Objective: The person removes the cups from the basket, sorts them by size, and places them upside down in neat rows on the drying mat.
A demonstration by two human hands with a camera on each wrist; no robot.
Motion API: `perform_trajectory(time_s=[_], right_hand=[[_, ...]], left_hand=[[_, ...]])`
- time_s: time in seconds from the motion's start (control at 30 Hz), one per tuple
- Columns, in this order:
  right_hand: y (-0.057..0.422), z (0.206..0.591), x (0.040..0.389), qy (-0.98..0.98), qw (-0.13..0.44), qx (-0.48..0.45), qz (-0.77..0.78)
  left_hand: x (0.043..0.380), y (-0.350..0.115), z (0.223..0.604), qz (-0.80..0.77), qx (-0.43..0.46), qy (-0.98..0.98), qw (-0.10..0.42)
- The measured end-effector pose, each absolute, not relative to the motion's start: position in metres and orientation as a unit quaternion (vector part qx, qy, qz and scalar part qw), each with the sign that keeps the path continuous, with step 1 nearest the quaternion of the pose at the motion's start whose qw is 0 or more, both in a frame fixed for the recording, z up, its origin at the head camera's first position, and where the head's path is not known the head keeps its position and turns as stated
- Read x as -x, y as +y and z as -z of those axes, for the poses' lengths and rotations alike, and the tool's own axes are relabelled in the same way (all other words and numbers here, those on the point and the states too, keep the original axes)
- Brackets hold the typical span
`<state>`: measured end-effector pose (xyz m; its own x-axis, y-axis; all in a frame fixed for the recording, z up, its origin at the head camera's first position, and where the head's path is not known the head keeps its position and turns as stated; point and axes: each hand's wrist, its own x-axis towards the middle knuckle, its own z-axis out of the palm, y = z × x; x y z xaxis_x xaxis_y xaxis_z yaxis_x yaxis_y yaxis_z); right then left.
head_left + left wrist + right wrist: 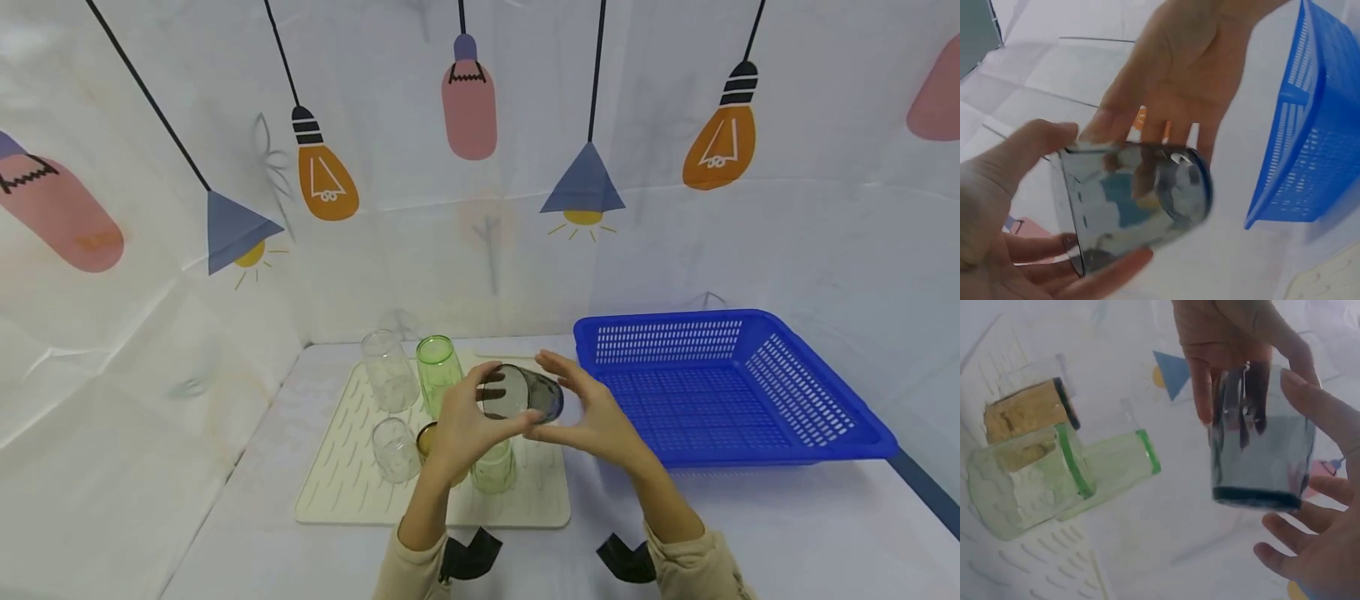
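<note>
A grey-tinted drinking glass is held tilted on its side above the mat, its mouth toward the left. My left hand grips it around the rim end, thumb below and fingers above in the head view. From the other side my right hand curves around the base end; its thumb touches the wall, while some fingers stand spread off the glass in the right wrist view. Below lies a cream ribbed mat bearing a tall clear glass, a tall green glass, a small clear glass and a short green glass.
An amber glass on the mat is partly hidden by my left forearm. A blue perforated plastic basket stands to the right on the white table. Behind hangs a white sheet printed with lamps.
</note>
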<state>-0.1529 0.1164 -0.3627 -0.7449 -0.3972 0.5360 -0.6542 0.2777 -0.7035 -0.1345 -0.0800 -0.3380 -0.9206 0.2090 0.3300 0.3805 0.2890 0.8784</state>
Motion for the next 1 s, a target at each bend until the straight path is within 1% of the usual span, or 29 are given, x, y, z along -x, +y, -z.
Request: perform_trajectory(time_s=[0.13, 0.27, 0.33, 0.5, 0.6, 0.7, 0.8, 0.9, 1.0], right_hand=[[0.126, 0.372, 0.153, -0.722, 0.079, -0.338, -0.599], [0.125, 0.381, 0.152, -0.625, 0.016, -0.355, -0.695], [0.121, 0.385, 0.149, -0.581, 0.001, -0.357, -0.731], [0.111, 0.389, 0.140, -0.510, 0.020, -0.350, -0.786], [0.108, 0.388, 0.136, -0.510, 0.049, -0.331, -0.793], [0.110, 0.387, 0.133, -0.538, 0.083, -0.301, -0.783], [0.114, 0.388, 0.132, -0.584, 0.119, -0.277, -0.753], [0.120, 0.393, 0.131, -0.624, 0.151, -0.274, -0.716], [0.123, 0.398, 0.129, -0.661, 0.171, -0.267, -0.680]], left_hand=[[0.134, -0.085, 0.346, 0.682, 0.216, -0.698, 0.026], [0.134, -0.086, 0.353, 0.749, 0.245, -0.615, -0.017], [0.133, -0.085, 0.357, 0.770, 0.258, -0.583, -0.035], [0.132, -0.083, 0.363, 0.785, 0.292, -0.542, -0.069], [0.131, -0.088, 0.364, 0.760, 0.296, -0.575, -0.065], [0.127, -0.100, 0.366, 0.717, 0.286, -0.635, -0.031], [0.124, -0.118, 0.371, 0.667, 0.263, -0.696, 0.038], [0.123, -0.142, 0.382, 0.608, 0.233, -0.746, 0.139], [0.120, -0.170, 0.392, 0.531, 0.179, -0.792, 0.244]])
